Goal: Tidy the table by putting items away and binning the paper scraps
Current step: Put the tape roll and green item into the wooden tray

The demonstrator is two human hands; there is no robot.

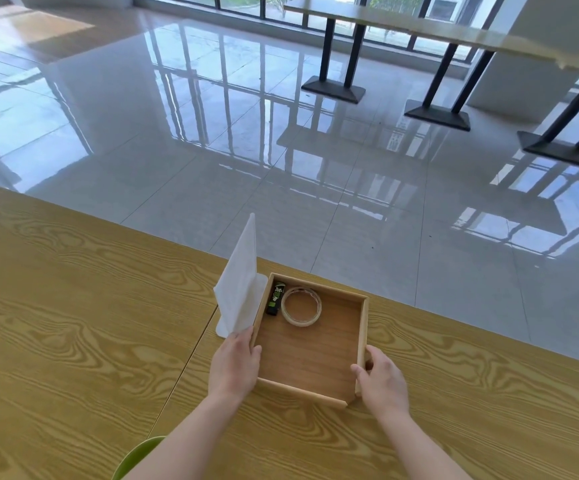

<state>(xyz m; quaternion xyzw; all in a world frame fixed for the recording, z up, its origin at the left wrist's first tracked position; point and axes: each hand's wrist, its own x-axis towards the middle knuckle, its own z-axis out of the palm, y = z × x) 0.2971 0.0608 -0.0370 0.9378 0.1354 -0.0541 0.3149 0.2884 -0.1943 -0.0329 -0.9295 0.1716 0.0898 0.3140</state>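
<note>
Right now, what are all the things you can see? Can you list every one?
wooden tray: one, light brown, on the table
glue stick: one, black and green, tray's far left corner
tape roll: one, clear, beside the glue stick
paper sheets: white, left of the tray, one lifted
table: one, yellow wood
green object: one, bottom edge, unclear
left hand: holding paper and tray
right hand: gripping tray's right corner
</note>
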